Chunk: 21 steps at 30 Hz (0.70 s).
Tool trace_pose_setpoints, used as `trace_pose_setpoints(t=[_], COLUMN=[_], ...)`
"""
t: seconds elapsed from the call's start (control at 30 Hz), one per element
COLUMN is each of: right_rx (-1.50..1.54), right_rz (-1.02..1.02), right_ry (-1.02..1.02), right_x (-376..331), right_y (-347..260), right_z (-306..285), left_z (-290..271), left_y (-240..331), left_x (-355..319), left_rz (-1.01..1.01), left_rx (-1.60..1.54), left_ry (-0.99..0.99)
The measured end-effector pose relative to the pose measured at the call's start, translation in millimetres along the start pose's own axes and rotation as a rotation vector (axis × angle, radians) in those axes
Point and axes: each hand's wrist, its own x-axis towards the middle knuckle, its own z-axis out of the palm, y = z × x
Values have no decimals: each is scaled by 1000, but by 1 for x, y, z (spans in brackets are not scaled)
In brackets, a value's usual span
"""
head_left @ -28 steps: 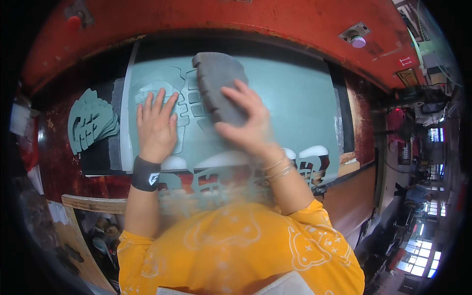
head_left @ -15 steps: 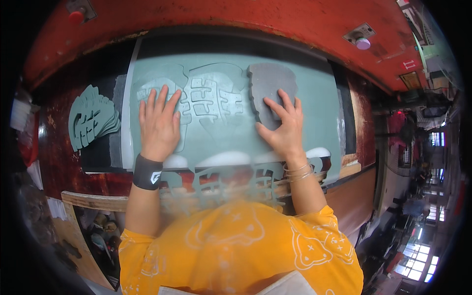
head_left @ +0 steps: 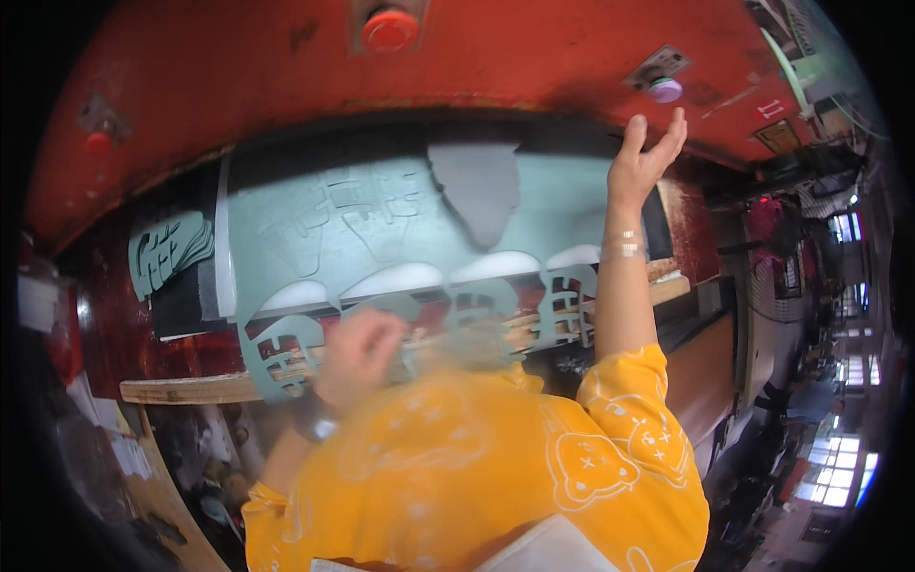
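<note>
While the right hand (head_left: 643, 172) is raised just beside the purple knob (head_left: 665, 90), I enter it from my remote post as empty, thumb and fingers spread; whether a fingertip meets the knob I cannot tell. Left hand (head_left: 358, 355): blurred, low over the near edge, fingers seemingly curled; grip, if any, not readable. Grey block (head_left: 479, 191), one: on the green sheet (head_left: 562, 195), right of its middle, far end in the shadow below the red beam (head_left: 534, 52). Outlines (head_left: 355, 205), several: in the sheet, left of the block. Cut-out webbing (head_left: 482, 294): along the sheet's near edge. Fanned green pieces (head_left: 164, 253), one stack: beyond the sheet's left edge. Handling note, my judgement: block level, wholly on uncut sheet, close to the outlines without overlap; both hands clear of the beam's underside.
</note>
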Motion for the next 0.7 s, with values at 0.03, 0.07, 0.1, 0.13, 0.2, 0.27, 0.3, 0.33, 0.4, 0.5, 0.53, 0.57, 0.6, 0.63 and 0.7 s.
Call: trace_pose_setpoints(t=[0.03,0.07,0.1,0.13,0.2,0.27,0.3,0.33,0.4,0.5,0.53,0.57,0.6,0.63,0.7], right_rx=[13,11,43,36,82,155,207,253,228,252,114,-85,-43,-55,-82], right_rz=[42,-13,2,-64,15,38,69,65,145,251,13,-174,-187,-145,-109], right_ry=[118,195,283,288,272,230,192,156,70,-608,-849,-1129,-1054,-1026,-1017], right_x=[15,29,40,47,50,34,20,3,-43,-124,-142,-156,-166,-173,-175], right_y=[2,2,2,1,1,1,2,2,-1,-17,-21,-25,-29,-33,-39], right_z=[0,1,3,5,4,-8,-22,-38,-70,-123,-132,-138,-143,-146,-147], left_z=[18,23,29,34,37,35,34,34,37,43,45,46,46,47,48], left_y=[-1,-6,-12,-17,-27,-32,-32,-31,-27,-24,-24,-25,-27,-28,-30], left_x=[-5,-9,-11,-16,-17,-18,-20,-20,-22,-23,-23,-24,-24,-24,-26], left_rz=[291,330,364,369,348,331,334,341,328,252,251,242,238,219,233], left_rx=[123,157,191,215,220,239,235,236,246,343,387,387,393,398,401], left_ry=[3,24,46,91,82,86,122,144,194,241,221,214,203,196,193])
